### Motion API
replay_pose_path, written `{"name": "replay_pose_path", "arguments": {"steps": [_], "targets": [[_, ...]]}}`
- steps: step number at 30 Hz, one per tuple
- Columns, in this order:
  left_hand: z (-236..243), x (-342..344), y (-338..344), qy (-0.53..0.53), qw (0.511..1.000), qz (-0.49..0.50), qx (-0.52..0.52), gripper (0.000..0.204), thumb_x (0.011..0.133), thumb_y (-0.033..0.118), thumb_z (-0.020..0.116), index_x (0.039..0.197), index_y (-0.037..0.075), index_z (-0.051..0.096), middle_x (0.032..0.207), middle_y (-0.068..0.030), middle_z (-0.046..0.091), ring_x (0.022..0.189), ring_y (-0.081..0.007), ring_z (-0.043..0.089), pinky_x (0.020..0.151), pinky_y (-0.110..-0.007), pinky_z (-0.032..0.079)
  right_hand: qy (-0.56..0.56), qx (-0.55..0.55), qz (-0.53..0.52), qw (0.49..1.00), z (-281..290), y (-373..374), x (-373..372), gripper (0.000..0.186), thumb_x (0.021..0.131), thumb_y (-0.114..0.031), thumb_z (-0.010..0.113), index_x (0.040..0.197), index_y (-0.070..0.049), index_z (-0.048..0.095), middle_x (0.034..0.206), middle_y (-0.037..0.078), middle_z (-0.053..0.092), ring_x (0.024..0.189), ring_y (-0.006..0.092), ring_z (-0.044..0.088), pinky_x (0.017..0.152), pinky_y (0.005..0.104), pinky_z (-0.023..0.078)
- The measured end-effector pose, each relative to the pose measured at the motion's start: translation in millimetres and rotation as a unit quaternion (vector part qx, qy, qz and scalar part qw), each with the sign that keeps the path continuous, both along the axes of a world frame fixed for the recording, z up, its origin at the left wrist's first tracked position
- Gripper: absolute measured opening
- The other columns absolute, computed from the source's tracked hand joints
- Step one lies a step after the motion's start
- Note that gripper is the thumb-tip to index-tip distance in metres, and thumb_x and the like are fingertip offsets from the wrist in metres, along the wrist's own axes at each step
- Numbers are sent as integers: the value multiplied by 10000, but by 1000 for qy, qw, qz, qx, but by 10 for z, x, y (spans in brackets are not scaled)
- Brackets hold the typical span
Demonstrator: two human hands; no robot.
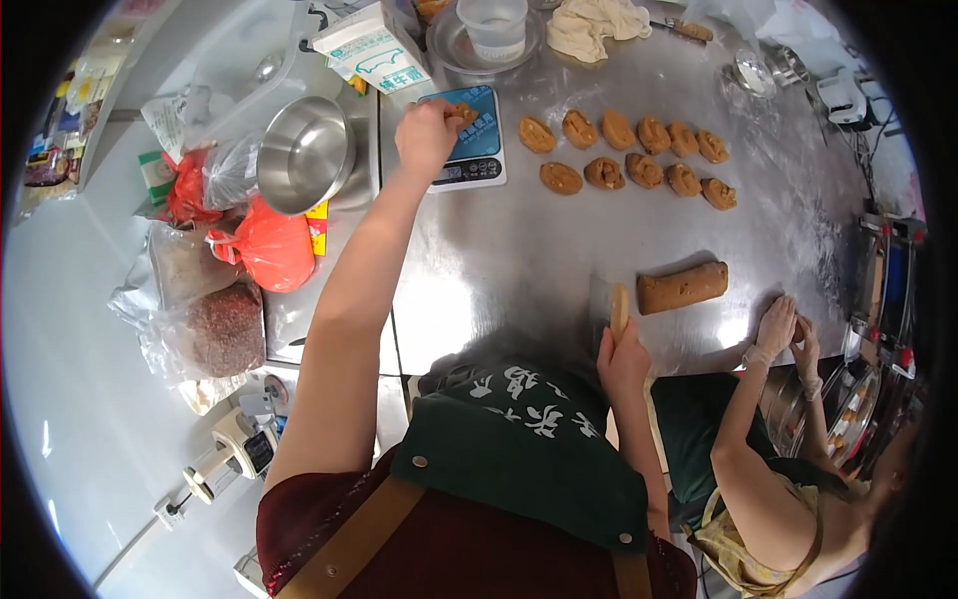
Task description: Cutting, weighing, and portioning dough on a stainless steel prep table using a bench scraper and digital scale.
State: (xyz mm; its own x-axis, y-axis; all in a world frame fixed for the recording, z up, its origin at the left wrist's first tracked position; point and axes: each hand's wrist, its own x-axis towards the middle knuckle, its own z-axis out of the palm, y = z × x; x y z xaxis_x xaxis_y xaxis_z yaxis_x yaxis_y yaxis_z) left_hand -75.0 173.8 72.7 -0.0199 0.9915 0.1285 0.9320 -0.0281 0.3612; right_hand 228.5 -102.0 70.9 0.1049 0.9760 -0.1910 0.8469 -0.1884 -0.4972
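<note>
My left hand (427,135) reaches over the digital kitchen scale (477,172), its fingers closed on a small brown piece of dough (466,113) at the blue plate. Whether the piece rests on the plate I cannot tell. Low in the middle, my right hand (624,361) grips the wooden handle (620,307) of a dough cutter, whose metal blade (600,299) faces left. A thick log of brown dough (683,288) lies just right of the cutter. Beyond it, several cut dough pieces (616,129) sit in two rows to the right of the scale.
A steel bowl (305,155) and red plastic bags (271,245) stand left. Behind the scale are a carton (374,50), a plastic tub (494,28) and a cloth (596,25). At the right, a co-worker's gloved hands (777,326) are at the table edge, close to the log.
</note>
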Motion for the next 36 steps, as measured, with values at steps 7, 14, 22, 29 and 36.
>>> {"name": "replay_pose_path", "arguments": {"steps": [7, 14, 22, 29, 36], "targets": [[-198, 42, -38, 115, 992, -10, 55, 290, 755, 225, 643, 1016, 101, 660, 1193, -116, 537, 1029, -299, 499, 850, -447, 405, -7, -16, -12, 1000, -32, -61, 49, 296, 848, -208, 549, 1046, -12, 451, 628, 185, 575, 552, 378, 574, 505, 463, 446], [-199, 1002, -848, -76, 963, -160, 205, 344, 822, 161, 559, 1127, 5, 533, 1201, -202, 494, 1106, -357, 458, 918, -448, 370, 149, 82, -236, 957, 8, -309, 307, 267, 876, -188, 529, 1032, 15, 457, 757, 162, 569, 684, 279, 584, 600, 379, 453], [-379, 2657, -1780, -117, 913, -370, -127, 686, 699, 300, 703, 1248, 7, 415, 1187, -149, 480, 1092, -303, 457, 917, -404, 369, 365, 125, -518, 763, -618, -533, 1373, 303, 896, -213, 522, 1081, 22, 476, 959, 89, 565, 843, 168, 545, 730, 303, 455], [-540, 2923, -1873, -83, 940, -314, -107, 707, 648, 220, 728, 1243, -2, 418, 1115, -121, 485, 1059, -287, 449, 893, -384, 381, 462, 43, -499, 732, -887, -12, 1380, 279, 876, -167, 570, 1081, 5, 490, 960, 65, 568, 824, 145, 536, 710, 304, 454], [-245, 2535, -1782, -122, 966, -200, -108, 649, 623, 174, 702, 1192, -14, 452, 1081, -145, 486, 1019, -312, 468, 878, -397, 403, 595, 70, -353, 718, -374, 344, 1037, 242, 896, -124, 532, 1096, -6, 463, 982, 50, 555, 842, 113, 544, 717, 271, 463]]}}
